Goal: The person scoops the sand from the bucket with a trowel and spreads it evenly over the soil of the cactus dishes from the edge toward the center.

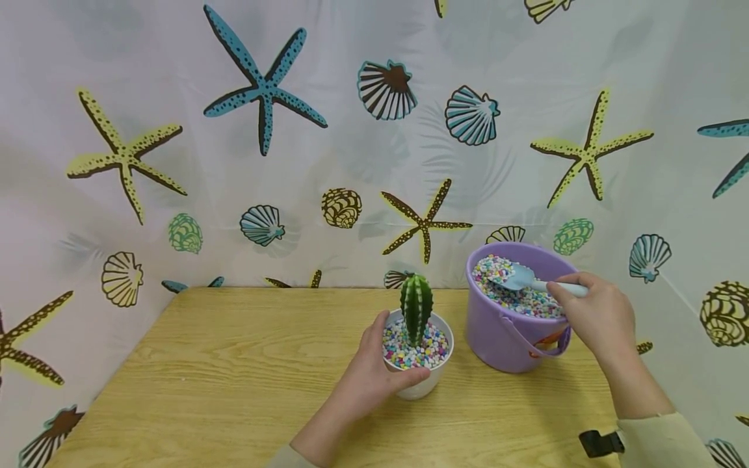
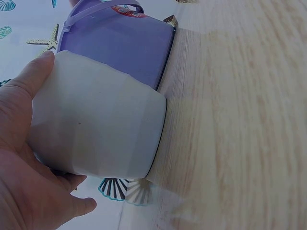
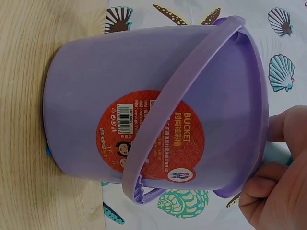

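A white plant pot (image 1: 421, 389) stands on the wooden table, with a small green cactus (image 1: 417, 309) upright in multicoloured pebbles. My left hand (image 1: 371, 376) holds the pot from its left and near side, thumb along the front; the left wrist view shows the pot's plain wall (image 2: 100, 115) between thumb and fingers. To the right, my right hand (image 1: 599, 317) grips the handle of a light blue toy shovel (image 1: 519, 277). Its blade lies among the pebbles in a purple bucket (image 1: 497, 338). In the right wrist view the bucket wall hides most of the shovel.
The bucket's handle (image 3: 184, 91) hangs down its near side, across a red label (image 3: 110, 139). A white curtain (image 1: 328, 39) printed with starfish and shells hangs behind the table (image 1: 234, 364). A black strap (image 1: 599, 443) is by the right sleeve.
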